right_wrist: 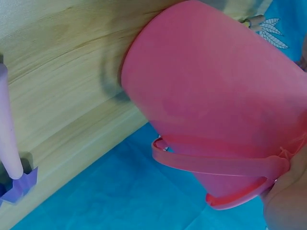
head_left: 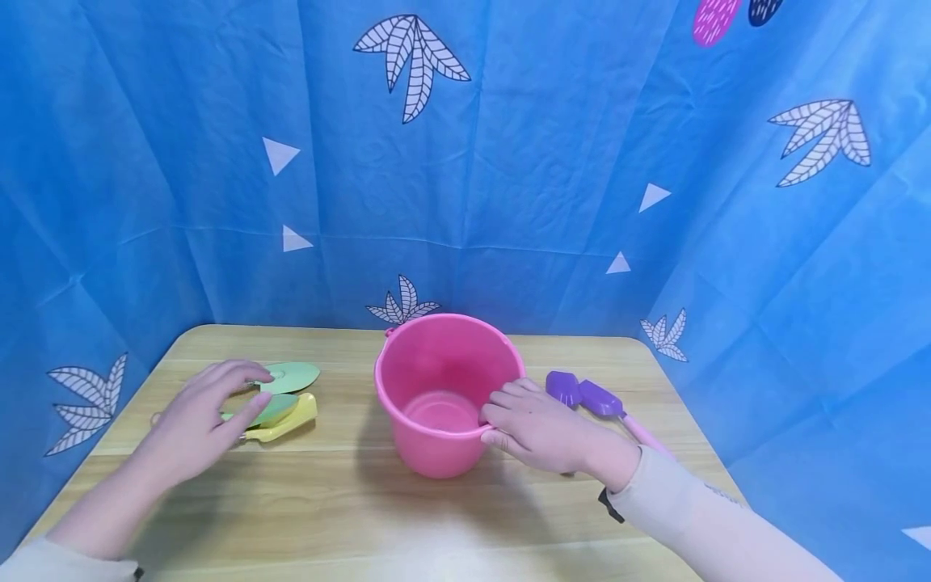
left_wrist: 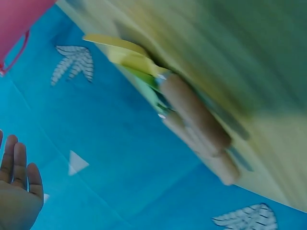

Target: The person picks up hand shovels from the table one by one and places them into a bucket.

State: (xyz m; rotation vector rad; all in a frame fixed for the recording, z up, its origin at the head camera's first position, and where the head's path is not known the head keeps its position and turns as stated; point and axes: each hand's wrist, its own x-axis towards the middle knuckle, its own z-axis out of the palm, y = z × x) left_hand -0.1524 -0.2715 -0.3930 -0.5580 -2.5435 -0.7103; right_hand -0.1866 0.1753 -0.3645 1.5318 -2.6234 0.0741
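A pink bucket (head_left: 444, 453) with a pink handle (right_wrist: 216, 164) stands mid-table, its mouth facing up toward the head camera. My right hand (head_left: 534, 428) grips its near right rim, fingers over the edge and thumb outside. Over at the left, my left hand (head_left: 192, 420) hovers by a group of small garden tools, fingers extended and holding nothing. Among these are a green blade (head_left: 291, 377) and a yellow shovel (head_left: 291, 419); their brown handles (left_wrist: 194, 110) show in the left wrist view. The left hand partly hides the tools in the head view.
Two purple tool heads (head_left: 600, 398) lie right of the bucket, partly behind the right forearm; a pink handle (head_left: 647, 436) extends from one. The light wooden table (head_left: 327, 517) has rounded back corners. Blue patterned cloth (head_left: 538, 162) hangs around its back and sides.
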